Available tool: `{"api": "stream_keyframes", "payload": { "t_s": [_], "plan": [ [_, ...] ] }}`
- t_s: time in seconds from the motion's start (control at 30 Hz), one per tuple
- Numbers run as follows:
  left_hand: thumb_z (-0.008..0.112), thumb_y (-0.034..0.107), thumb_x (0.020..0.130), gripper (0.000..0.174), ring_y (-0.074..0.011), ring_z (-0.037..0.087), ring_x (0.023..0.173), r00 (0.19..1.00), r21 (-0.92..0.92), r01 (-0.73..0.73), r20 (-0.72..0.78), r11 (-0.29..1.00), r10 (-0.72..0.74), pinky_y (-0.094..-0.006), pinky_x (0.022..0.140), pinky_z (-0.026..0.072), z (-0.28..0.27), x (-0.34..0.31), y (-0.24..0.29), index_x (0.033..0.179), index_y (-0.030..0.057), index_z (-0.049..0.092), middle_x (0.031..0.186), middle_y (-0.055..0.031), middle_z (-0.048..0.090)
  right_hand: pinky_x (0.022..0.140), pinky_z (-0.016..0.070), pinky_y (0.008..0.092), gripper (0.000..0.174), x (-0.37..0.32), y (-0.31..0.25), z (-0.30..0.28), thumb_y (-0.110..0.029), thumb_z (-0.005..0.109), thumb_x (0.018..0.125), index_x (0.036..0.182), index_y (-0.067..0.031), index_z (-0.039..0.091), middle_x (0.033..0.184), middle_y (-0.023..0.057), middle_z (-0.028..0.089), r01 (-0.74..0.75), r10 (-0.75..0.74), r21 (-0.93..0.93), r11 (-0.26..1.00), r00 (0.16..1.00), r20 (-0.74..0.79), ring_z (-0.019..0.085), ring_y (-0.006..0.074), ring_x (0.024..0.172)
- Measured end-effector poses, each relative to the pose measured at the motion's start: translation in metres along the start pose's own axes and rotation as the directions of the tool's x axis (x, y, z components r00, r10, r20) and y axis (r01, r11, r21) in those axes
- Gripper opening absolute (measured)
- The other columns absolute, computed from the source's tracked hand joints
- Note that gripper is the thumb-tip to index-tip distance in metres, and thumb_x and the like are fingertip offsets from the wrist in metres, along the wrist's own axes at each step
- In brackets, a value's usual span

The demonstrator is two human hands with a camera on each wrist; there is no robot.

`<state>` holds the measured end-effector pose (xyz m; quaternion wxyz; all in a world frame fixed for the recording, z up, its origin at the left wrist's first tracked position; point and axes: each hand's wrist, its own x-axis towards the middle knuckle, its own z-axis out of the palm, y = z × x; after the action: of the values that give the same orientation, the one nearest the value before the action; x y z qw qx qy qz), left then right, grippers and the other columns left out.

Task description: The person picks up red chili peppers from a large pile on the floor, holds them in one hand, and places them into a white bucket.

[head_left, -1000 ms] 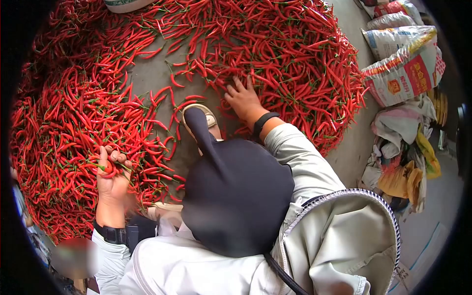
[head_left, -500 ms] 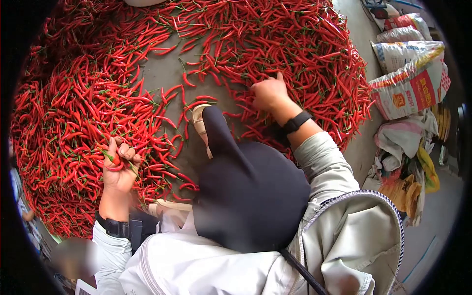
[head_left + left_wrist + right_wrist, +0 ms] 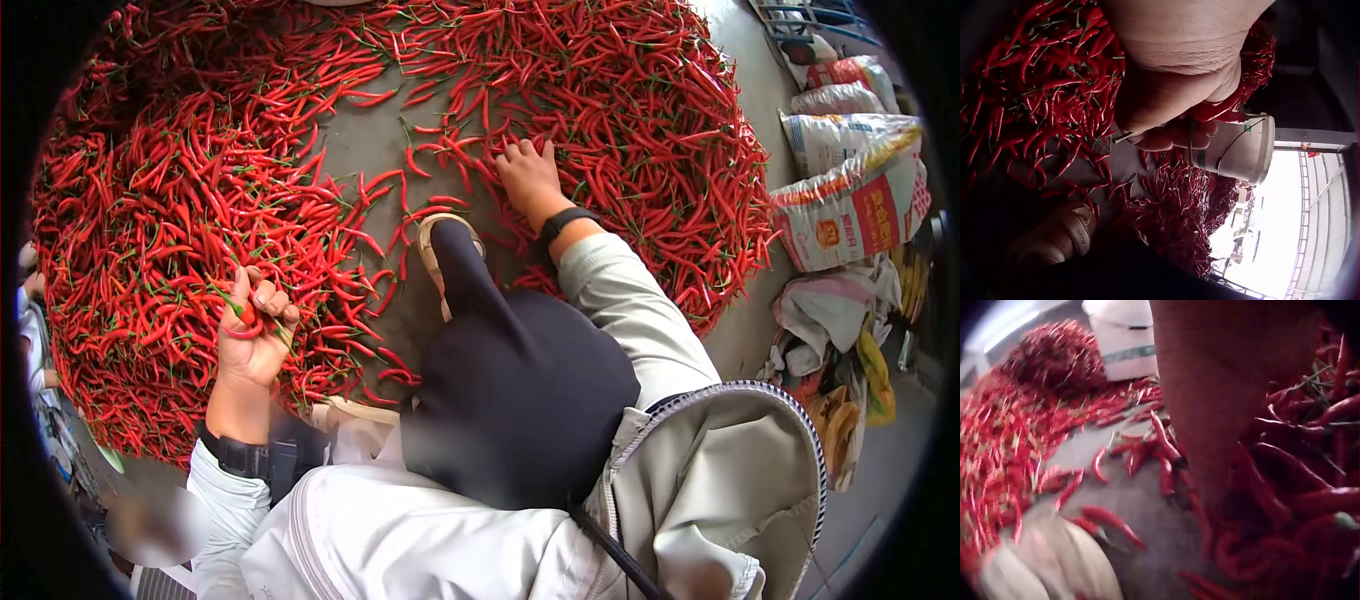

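My left hand (image 3: 252, 340) is palm up over the left part of the chili heap, its fingers curled around red chili peppers (image 3: 247, 317) with green stems. A pepper stem (image 3: 1124, 136) sticks out past the fingers in the left wrist view. At the inner edge of the right-hand heap (image 3: 640, 150), my right hand (image 3: 529, 182) lies palm down, fingers spread over loose chilies. The right wrist view shows that hand (image 3: 1210, 387) reaching down among red chilies (image 3: 1266, 487), its fingertips hidden in shadow.
A sandal-clad foot (image 3: 450, 240) stands on the grey floor (image 3: 355, 140) between the heaps. A white bucket (image 3: 1254, 147) stands beyond the chilies. Printed sacks (image 3: 850, 225) and crumpled cloths (image 3: 830, 310) lie along the right.
My right hand drew back toward the right with fingers bent, then reached out again to the heap's inner edge. My left hand keeps its chilies. The head view has shifted slightly left.
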<state>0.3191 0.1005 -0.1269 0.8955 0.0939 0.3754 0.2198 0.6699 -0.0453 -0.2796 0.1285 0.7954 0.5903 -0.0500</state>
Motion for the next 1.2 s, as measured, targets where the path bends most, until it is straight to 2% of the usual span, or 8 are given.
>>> {"api": "stream_keyframes", "payload": {
  "t_s": [0.17,0.3,0.5,0.63,0.7,0.77,1.1,1.2],
  "plan": [
    [0.044,0.028,0.091,0.021,-0.0114,0.048,0.060,1.000,0.008,-0.028,-0.012,1.000,0.028,-0.0288,0.062,0.0451,-0.004,-0.003,0.001,0.091,0.0119,0.056,0.061,0.0013,0.048,0.077,0.0452,0.0380,0.018,-0.036,0.015,-0.009,-0.014,0.053,0.071,0.087,-0.0128,0.061,0.095,0.0040,0.054,-0.068,0.070,0.096,0.993,0.997,-0.012,0.049,0.0231,0.097],
    [0.044,0.028,0.091,0.020,-0.0111,0.048,0.059,0.999,0.002,-0.013,-0.039,1.000,0.013,-0.0289,0.062,0.0450,-0.007,-0.005,-0.002,0.090,0.0120,0.056,0.061,0.0014,0.047,0.077,0.0460,0.0370,0.015,-0.046,0.055,-0.015,-0.010,0.059,0.065,0.079,-0.0078,0.056,0.089,0.0089,0.056,-0.179,0.245,0.258,0.949,0.936,-0.252,0.052,0.0285,0.089],
    [0.044,0.029,0.091,0.020,-0.0109,0.047,0.059,0.998,0.014,-0.024,-0.060,1.000,0.025,-0.0288,0.061,0.0447,-0.004,-0.001,-0.002,0.089,0.0124,0.055,0.061,0.0013,0.046,0.076,0.0449,0.0411,0.021,-0.039,0.112,-0.044,-0.010,0.059,0.066,0.087,-0.0045,0.055,0.089,0.0155,0.058,-0.430,0.574,0.468,0.772,0.789,-0.222,0.054,0.0330,0.086],
    [0.043,0.030,0.091,0.021,-0.0109,0.047,0.059,0.998,0.017,0.001,-0.066,1.000,0.000,-0.0285,0.062,0.0443,-0.003,0.003,-0.004,0.089,0.0129,0.055,0.060,0.0016,0.046,0.082,0.0411,0.0370,0.032,-0.035,0.091,-0.073,-0.013,0.061,0.067,0.098,-0.0126,0.054,0.097,0.0054,0.056,-0.419,0.355,0.086,0.904,0.622,-0.698,0.050,0.0258,0.094],
    [0.043,0.030,0.092,0.021,-0.0109,0.047,0.059,0.998,0.014,0.006,-0.065,1.000,-0.005,-0.0283,0.061,0.0441,-0.002,0.005,-0.006,0.089,0.0131,0.055,0.060,0.0017,0.046,0.075,0.0435,0.0367,0.019,-0.027,0.069,-0.052,-0.016,0.059,0.069,0.088,-0.0136,0.056,0.088,0.0035,0.057,-0.079,0.163,0.161,0.984,0.775,-0.610,0.052,0.0237,0.087],
    [0.042,0.030,0.092,0.022,-0.0108,0.047,0.058,0.999,0.030,0.009,-0.050,1.000,-0.008,-0.0283,0.062,0.0438,0.000,0.006,-0.008,0.089,0.0132,0.056,0.060,0.0020,0.046,0.069,0.0451,0.0369,0.007,-0.031,0.017,-0.031,-0.016,0.055,0.071,0.077,-0.0136,0.058,0.078,0.0024,0.057,-0.024,0.050,0.150,0.988,0.984,-0.170,0.054,0.0234,0.081],
    [0.042,0.028,0.092,0.021,-0.0107,0.045,0.063,1.000,0.033,0.010,-0.005,0.999,-0.010,-0.0288,0.065,0.0441,-0.001,-0.002,-0.010,0.094,0.0109,0.055,0.065,0.0011,0.046,0.071,0.0463,0.0395,0.016,-0.010,-0.030,0.048,-0.023,0.059,0.071,0.081,-0.0104,0.060,0.085,0.0067,0.061,-0.226,0.236,0.280,0.933,0.972,-0.004,0.057,0.0259,0.086],
    [0.046,0.024,0.091,0.015,-0.0102,0.047,0.067,0.997,0.085,-0.002,-0.080,0.996,0.008,-0.0288,0.066,0.0449,0.005,0.004,-0.012,0.093,0.0111,0.052,0.068,0.0011,0.047,0.070,0.0464,0.0428,0.022,-0.007,-0.013,0.027,-0.028,0.060,0.073,0.084,-0.0097,0.059,0.081,0.0156,0.062,-0.466,0.470,0.690,0.554,0.859,0.203,0.059,0.0329,0.078]
  ]
}}
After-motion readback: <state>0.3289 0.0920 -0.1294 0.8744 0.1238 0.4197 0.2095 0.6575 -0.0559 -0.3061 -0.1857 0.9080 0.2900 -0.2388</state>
